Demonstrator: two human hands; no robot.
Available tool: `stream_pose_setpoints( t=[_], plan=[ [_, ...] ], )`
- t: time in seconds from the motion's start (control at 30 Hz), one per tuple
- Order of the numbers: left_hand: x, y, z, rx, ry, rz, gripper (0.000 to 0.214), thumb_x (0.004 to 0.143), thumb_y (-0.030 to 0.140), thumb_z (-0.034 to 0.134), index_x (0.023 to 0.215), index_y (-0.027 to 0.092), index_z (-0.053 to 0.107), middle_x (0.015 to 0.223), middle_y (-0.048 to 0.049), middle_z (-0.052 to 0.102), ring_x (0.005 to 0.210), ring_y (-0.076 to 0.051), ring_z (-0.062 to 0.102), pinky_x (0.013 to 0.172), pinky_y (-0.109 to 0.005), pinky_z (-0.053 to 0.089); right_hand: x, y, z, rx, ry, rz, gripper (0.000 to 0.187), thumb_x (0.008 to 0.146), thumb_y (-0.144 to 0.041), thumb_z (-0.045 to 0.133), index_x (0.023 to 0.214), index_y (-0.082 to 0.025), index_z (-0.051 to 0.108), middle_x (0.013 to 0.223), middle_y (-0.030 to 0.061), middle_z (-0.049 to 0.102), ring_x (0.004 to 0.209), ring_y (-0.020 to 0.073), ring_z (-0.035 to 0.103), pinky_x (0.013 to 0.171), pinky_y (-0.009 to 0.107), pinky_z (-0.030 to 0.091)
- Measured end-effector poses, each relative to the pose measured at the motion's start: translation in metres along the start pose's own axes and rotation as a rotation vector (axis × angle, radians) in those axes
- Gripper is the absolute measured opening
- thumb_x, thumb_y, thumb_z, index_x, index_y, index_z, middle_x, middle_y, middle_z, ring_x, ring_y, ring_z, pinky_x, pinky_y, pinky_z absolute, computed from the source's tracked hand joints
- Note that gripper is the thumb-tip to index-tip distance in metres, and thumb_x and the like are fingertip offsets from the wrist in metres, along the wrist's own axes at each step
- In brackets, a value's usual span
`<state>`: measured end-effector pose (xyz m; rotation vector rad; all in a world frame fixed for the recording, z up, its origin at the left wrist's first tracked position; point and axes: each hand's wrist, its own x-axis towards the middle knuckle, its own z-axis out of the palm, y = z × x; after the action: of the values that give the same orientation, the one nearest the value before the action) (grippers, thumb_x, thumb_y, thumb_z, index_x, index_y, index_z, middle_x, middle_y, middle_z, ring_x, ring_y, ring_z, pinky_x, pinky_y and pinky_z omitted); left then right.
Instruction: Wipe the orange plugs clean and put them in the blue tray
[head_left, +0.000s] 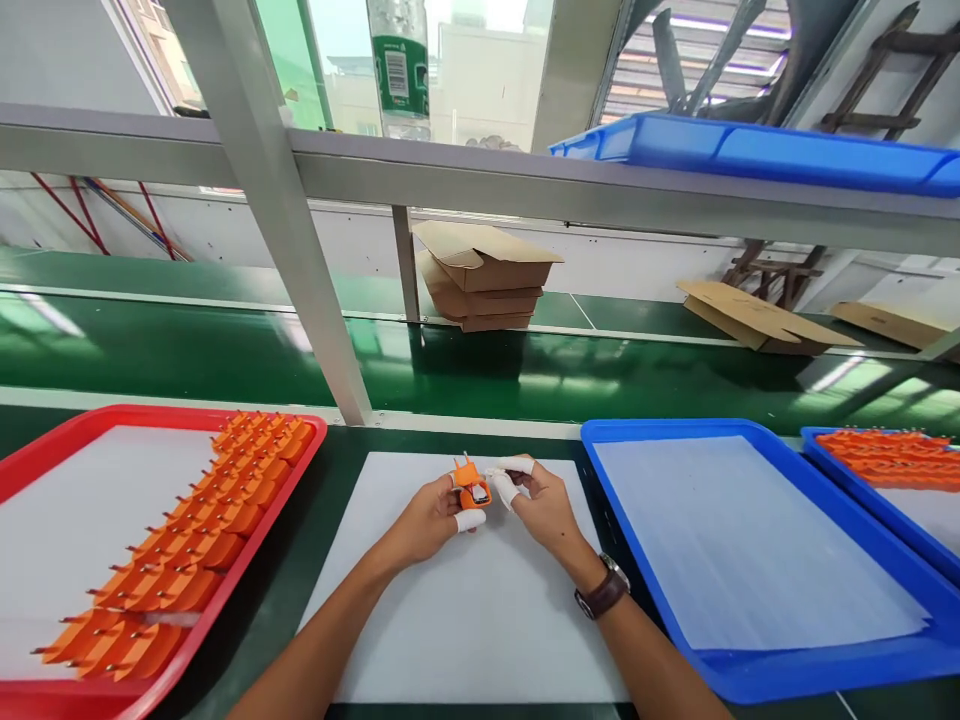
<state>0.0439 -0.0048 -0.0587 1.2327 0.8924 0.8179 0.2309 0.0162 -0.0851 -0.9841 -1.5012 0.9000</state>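
Observation:
Between the fingertips of my left hand (427, 520) is an orange plug housing (471, 482), with metal pins pointing up and an open side showing a pale and dark inside. My right hand (541, 500) is just right of it, thumb and forefinger pinched together; whatever they hold, if anything, is too small to make out. White finger covers (471, 520) sit on some fingertips of both hands. Below both hands lies a white work sheet (465, 620). At the left, a red tray (217, 640) carries rows of similar orange plug housings (202, 530).
A blue tray (679, 640) lined with white paper stands at the right. Beyond it, another blue tray (922, 550) holds orange parts. A metal frame post (300, 250) rises ahead. Behind are stacked cardboard boxes (487, 280); a bottle (401, 75) and blue tray (750, 155) sit above.

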Motion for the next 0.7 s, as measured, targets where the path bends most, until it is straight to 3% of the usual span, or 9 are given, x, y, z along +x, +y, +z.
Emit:
stream_pose_setpoints(
  t=[0.2,0.33,0.53,0.7],
  plan=[
    [0.001,0.007,0.002,0.015,0.037,0.041,0.029,0.077,0.035,0.073,0.098,0.018,0.063,0.098,-0.0054,0.063,0.088,-0.019,0.055,0.071,-0.03,0.047,-0.004,0.005,0.006,0.09,-0.03,0.052,0.018,0.081,-0.03,0.067,0.097,-0.023,0.07,0.084,0.0029,0.065,0.071,0.0159,0.06,0.063,0.029,0.052],
    [0.001,0.009,0.003,0.039,0.041,0.059,0.032,0.077,0.036,0.074,0.102,0.018,0.066,0.097,-0.0057,0.065,0.086,-0.019,0.056,0.072,-0.029,0.046,-0.004,0.003,0.004,0.076,-0.023,0.036,0.02,0.08,-0.028,0.066,0.099,-0.024,0.072,0.086,0.003,0.068,0.075,0.0166,0.062,0.068,0.03,0.054],
    [0.004,0.001,-0.003,0.049,0.07,0.059,0.051,0.069,0.032,0.082,0.114,0.019,0.063,0.105,-0.0068,0.068,0.099,-0.022,0.061,0.094,-0.038,0.047,-0.005,0.002,0.0,0.063,-0.069,0.089,0.032,0.08,-0.031,0.069,0.11,-0.022,0.067,0.09,0.0041,0.071,0.08,0.0176,0.064,0.077,0.035,0.054],
    [0.003,-0.008,-0.004,0.092,-0.006,0.031,0.047,0.068,0.033,0.083,0.108,0.018,0.063,0.099,-0.007,0.068,0.094,-0.022,0.063,0.09,-0.039,0.05,-0.009,0.01,0.003,0.056,-0.112,0.046,0.042,0.082,-0.024,0.063,0.124,-0.022,0.056,0.091,0.0009,0.069,0.081,0.0148,0.063,0.079,0.035,0.053]
  ],
)
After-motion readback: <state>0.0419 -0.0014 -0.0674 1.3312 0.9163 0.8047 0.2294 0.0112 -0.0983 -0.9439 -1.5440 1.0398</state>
